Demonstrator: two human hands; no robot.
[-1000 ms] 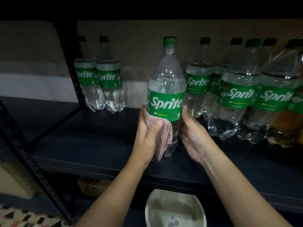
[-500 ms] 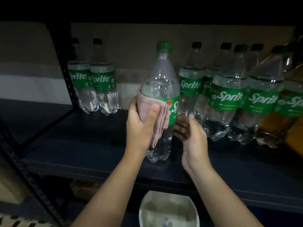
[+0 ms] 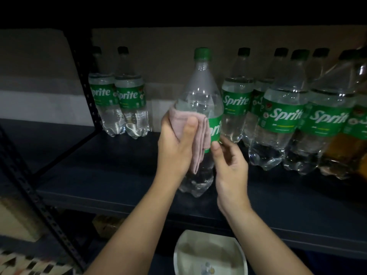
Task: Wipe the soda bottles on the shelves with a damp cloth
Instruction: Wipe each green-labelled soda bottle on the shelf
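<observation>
— On the shelf [image 3: 119, 175], where do we stand?
— Our left hand [image 3: 174, 143] presses the cloth [image 3: 190, 132] round one standing Sprite bottle [image 3: 200, 108]; our right hand [image 3: 228, 161], loosely curled, touches its label. The other bottles [image 3: 282, 120] look unwiped, we judge.

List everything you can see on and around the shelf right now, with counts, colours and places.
Held Sprite bottle: one, clear with green cap and label, front middle of shelf.
Cloth: one, pink, pressed against that bottle.
Left bottles: two, clear and green, back left.
Right bottles: at least six, clear and green, crowded at right.
Amber bottle: one, far right, partly hidden.
Shelf: one, dark blue.
Basin: one, white, below the shelf.
Left hand: holds the cloth on the bottle.
Right hand: fingers touching the bottle's right side.
</observation>
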